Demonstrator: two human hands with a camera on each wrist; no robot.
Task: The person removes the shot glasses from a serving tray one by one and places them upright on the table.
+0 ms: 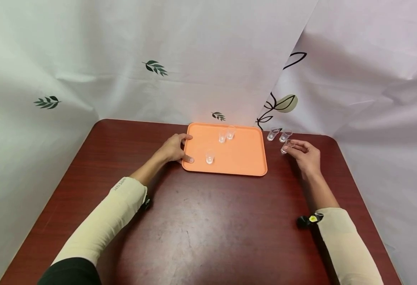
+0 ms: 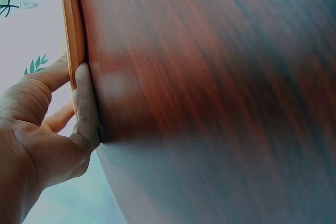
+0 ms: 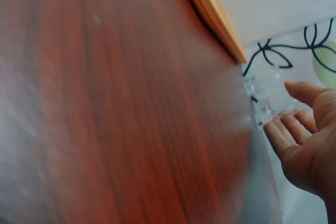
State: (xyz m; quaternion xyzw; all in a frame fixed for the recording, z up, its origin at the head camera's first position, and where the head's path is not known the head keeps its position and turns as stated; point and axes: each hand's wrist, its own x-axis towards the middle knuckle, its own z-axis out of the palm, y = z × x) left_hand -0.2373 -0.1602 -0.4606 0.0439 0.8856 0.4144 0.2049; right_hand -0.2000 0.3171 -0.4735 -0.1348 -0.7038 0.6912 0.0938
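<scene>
Cup (image 1: pixel 284 150), pinched by right hand (image 1: pixel 307 157), is probably light and stiff, best held by its sides; left hand (image 1: pixel 173 148) grips tray (image 1: pixel 238 158).

Table (image 1: pixel 201 221): dark red-brown, grained, glossy, lightly scuffed toward the middle, far corners rounded.
Tray (image 1: pixel 238 160): orange, flat, along the far edge.
Two cups (image 1: pixel 271 137) (image 1: pixel 284 138): clear, upright, right of the tray.
Third cup (image 1: pixel 284 150): just nearer; contact with the wood unclear.
</scene>
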